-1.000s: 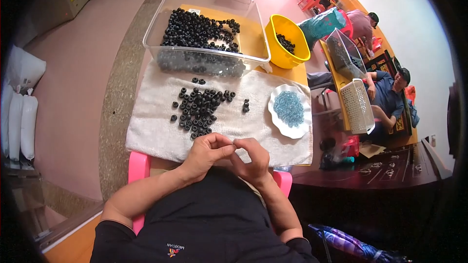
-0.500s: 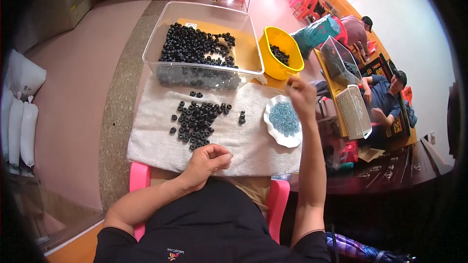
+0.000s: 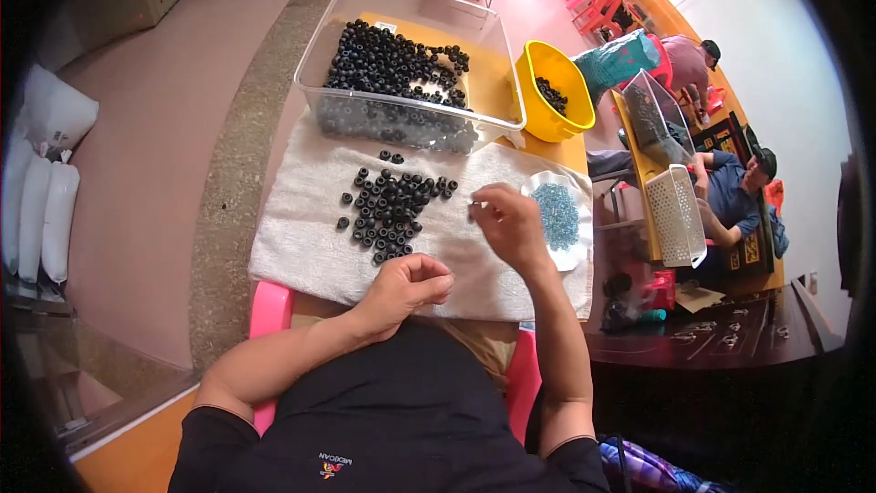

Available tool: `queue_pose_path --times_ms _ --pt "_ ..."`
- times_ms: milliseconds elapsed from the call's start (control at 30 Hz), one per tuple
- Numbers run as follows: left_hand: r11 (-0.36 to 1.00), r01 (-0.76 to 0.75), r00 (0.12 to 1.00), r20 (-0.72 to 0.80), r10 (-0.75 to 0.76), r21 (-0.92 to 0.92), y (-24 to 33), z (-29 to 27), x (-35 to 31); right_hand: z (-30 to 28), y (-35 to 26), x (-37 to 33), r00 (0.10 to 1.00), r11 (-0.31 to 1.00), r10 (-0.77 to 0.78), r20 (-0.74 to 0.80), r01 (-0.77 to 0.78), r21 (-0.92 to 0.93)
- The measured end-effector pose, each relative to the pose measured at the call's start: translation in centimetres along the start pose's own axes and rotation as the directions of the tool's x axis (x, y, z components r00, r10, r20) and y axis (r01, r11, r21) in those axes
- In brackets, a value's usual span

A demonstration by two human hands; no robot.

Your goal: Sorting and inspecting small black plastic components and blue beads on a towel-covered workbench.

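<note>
My right hand (image 3: 513, 226) is over the towel (image 3: 306, 256), between the pile of black beads (image 3: 391, 210) and a scalloped white dish (image 3: 568, 260). Its thumb and fingers close on a small black bead (image 3: 473, 210), mostly hidden by the fingertips. Close to my body, below the pile, rests my left hand (image 3: 401, 292), thumb pressed against curled fingers. What it pinches, if anything, cannot be made out. Tiny blue glass beads (image 3: 555, 212) fill the dish, whose left rim is partly behind my right hand.
A clear plastic box (image 3: 310, 89) of black beads stands behind the towel, beside a yellow tub (image 3: 552, 123) holding more. To the right, a person (image 3: 733, 187) sits near a white perforated basket (image 3: 673, 219). White sacks (image 3: 62, 219) stand at far left.
My right hand has come down and left from near the yellow tub to the few separate black beads on the towel. My left hand stays pinched near my body. The whole view has shifted slightly.
</note>
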State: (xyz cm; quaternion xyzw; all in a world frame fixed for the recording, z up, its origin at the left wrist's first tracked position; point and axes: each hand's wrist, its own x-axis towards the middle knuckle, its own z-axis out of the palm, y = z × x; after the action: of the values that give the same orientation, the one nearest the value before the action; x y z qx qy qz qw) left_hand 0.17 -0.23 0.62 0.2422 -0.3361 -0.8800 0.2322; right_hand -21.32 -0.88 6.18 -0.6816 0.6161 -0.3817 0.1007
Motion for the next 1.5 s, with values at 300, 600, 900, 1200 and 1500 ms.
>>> queue_pose_path --times_ms 300,600,900,1200,1500 --pt "1.000 0.000 1.000 0.010 0.000 -0.008 -0.1 -0.1 -0.1 2.9 0.1 1.3 0.983 0.909 -0.008 0.181 0.083 -0.408" --pt "1.000 0.004 1.000 0.021 -0.003 -0.011 -0.1 -0.1 -0.1 3.7 0.1 0.9 0.964 0.885 0.050 0.262 0.078 -0.458" --pt "0.995 -0.023 0.999 -0.032 0.020 -0.097 -0.1 0.0 0.0 1.3 -3.5 -4.3 0.990 0.990 -0.082 0.112 0.093 -0.105" --pt "0.994 -0.052 0.999 -0.001 0.052 -0.092 0.0 0.0 -0.2 1.4 -4.8 -7.0 0.992 0.974 -0.008 0.125 -0.021 0.225" --pt "0.995 -0.037 0.999 -0.009 0.036 -0.098 0.0 0.0 -0.1 1.5 -4.5 -7.4 0.995 0.970 -0.044 0.093 0.021 0.241"
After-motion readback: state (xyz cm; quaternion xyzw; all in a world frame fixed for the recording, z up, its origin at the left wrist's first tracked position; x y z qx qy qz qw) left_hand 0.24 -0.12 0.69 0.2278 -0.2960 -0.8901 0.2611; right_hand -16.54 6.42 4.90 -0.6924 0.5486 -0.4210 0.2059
